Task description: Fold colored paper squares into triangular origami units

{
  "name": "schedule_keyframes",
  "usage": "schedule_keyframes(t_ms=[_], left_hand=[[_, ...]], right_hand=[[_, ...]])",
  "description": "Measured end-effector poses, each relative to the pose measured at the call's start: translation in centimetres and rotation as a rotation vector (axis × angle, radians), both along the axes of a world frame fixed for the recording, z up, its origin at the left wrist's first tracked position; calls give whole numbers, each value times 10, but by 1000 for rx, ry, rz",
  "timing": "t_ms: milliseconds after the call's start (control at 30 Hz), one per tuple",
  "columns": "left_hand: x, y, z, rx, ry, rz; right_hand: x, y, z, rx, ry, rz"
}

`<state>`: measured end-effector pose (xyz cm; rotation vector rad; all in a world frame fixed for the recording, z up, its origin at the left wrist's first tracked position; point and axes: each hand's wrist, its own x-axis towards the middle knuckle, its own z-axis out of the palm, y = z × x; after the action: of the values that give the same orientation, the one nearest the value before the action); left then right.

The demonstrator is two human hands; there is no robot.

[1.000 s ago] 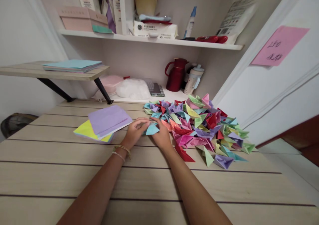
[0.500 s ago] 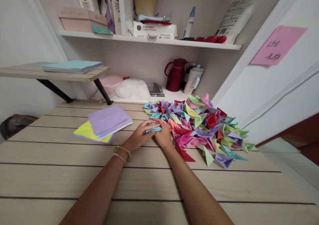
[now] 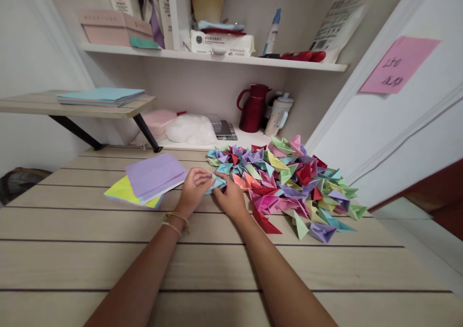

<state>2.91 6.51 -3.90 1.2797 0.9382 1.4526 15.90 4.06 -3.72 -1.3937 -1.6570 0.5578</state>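
Note:
My left hand (image 3: 192,188) and my right hand (image 3: 228,197) meet on the wooden table (image 3: 217,269), both pinching a small light-blue folded paper (image 3: 217,184) between their fingertips. The paper is partly hidden by my fingers. Just right of my hands lies a big pile of folded paper pieces (image 3: 289,182) in red, pink, purple, green and blue. To the left of my left hand lies a stack of flat paper sheets (image 3: 150,178), purple on top with yellow beneath.
At the back stand a red jug (image 3: 253,107), a white cup (image 3: 278,115) and a white bag (image 3: 190,128). A side shelf (image 3: 72,106) holds blue sheets. An upper shelf (image 3: 217,57) carries boxes and a bottle. A pink note (image 3: 398,65) hangs on the right wall.
My hands pressed the blue paper flat on the table half a second ago; now they have lifted and shifted slightly left, pinching it again.

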Motion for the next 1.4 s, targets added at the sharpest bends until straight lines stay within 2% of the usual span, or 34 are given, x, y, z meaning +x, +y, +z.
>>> schedule_keyframes(t_ms=[133,333,500,700,1033,1400], left_hand=[[-2,0,-3,91,123,4],[-3,-4,-1,278,399,-53],[-2,-7,2,329,548,-112],[1,-8,2,375,629,-82],[0,-12,3,251,656,-67],[0,-9,2,200,697,77]], right_hand=[[-2,-2,1,54,-84,43],[1,5,-5,36,9,-7],[3,9,-12,48,17,-46],[-2,6,-8,43,-24,-88],[-3,-1,-2,76,56,-174],[-3,-4,2,231,-99,-63]])
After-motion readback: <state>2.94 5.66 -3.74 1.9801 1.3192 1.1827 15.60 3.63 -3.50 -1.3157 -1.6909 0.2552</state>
